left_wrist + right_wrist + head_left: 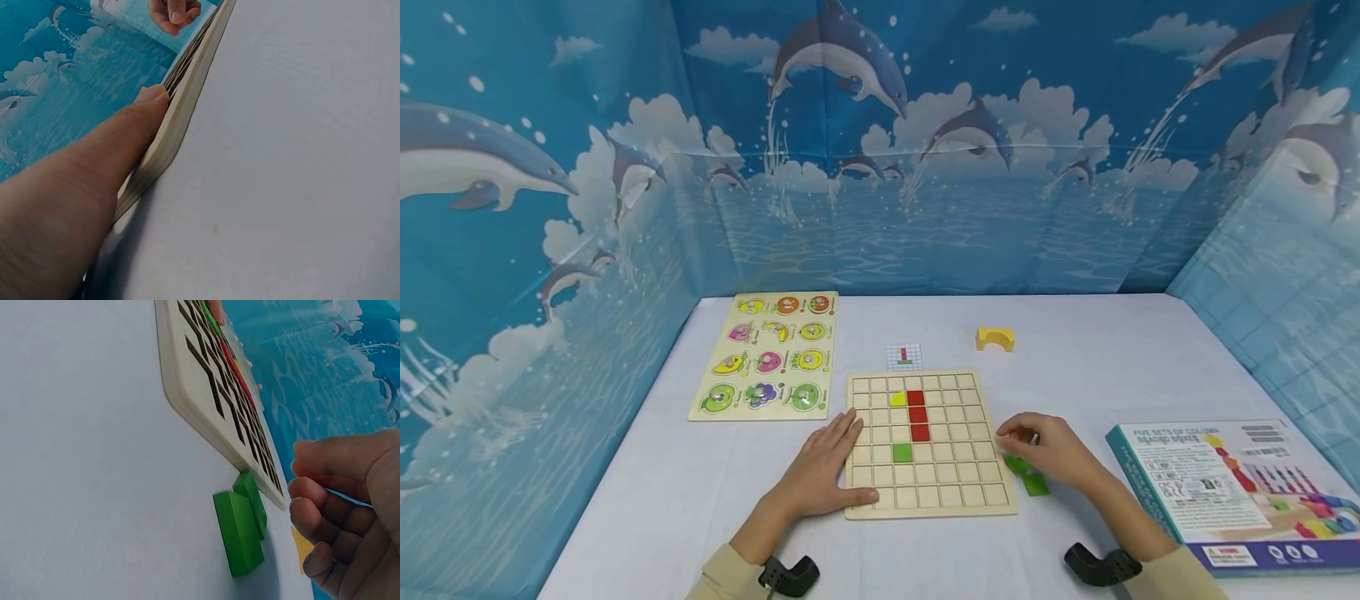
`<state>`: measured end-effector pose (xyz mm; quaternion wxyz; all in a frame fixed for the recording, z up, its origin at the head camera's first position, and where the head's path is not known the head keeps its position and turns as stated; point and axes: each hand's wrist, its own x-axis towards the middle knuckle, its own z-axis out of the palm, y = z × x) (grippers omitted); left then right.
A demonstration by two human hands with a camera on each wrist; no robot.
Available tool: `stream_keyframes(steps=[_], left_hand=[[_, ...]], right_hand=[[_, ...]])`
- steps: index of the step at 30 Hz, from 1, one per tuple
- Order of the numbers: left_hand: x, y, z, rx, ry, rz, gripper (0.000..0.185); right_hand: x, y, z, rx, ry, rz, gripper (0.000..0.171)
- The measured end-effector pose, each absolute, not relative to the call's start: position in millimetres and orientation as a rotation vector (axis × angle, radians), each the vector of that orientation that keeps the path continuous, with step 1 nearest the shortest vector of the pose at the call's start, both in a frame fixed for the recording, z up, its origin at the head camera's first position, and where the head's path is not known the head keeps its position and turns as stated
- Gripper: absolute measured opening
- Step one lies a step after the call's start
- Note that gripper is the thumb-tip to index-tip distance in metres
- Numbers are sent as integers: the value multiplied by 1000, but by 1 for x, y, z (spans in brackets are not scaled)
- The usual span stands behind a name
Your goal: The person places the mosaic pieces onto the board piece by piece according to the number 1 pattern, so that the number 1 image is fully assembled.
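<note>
A wooden grid board (pixel 955 498) lies on the table with a yellow piece (pixel 898 399), a red column of pieces (pixel 918 415) and a green square (pixel 902 452) set in its cells. My left hand (pixel 820 471) rests along the board's left side, fingers extended and thumb over the near left part; in the left wrist view the thumb (pixel 147 106) presses at the edge. Beyond the right edge, my right hand (pixel 1048 446) hovers beside green blocks (pixel 237 534). Its fingers are loosely bent, thumb and index close together, nothing visible between them.
A small printed pattern card (pixel 904 357) lies behind the board. Farther back right stands a yellow arch block (pixel 995 339). To the left is a fruit puzzle board (pixel 767 358), to the right a toy box (pixel 1240 492). A dolphin-print curtain (pixel 925 225) surrounds the table.
</note>
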<state>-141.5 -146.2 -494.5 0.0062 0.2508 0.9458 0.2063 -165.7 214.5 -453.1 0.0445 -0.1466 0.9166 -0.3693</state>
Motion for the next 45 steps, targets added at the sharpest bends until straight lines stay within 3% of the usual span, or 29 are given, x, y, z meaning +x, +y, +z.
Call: stream_keyframes(steps=[20, 45], left_hand=[[-139, -145, -490, 790, 2954, 672, 105], [-141, -146, -492, 799, 2955, 679, 104]], right_hand=[[-155, 225, -459, -308, 2800, -1028, 34], [-152, 214, -458, -334, 2952, -885, 26]])
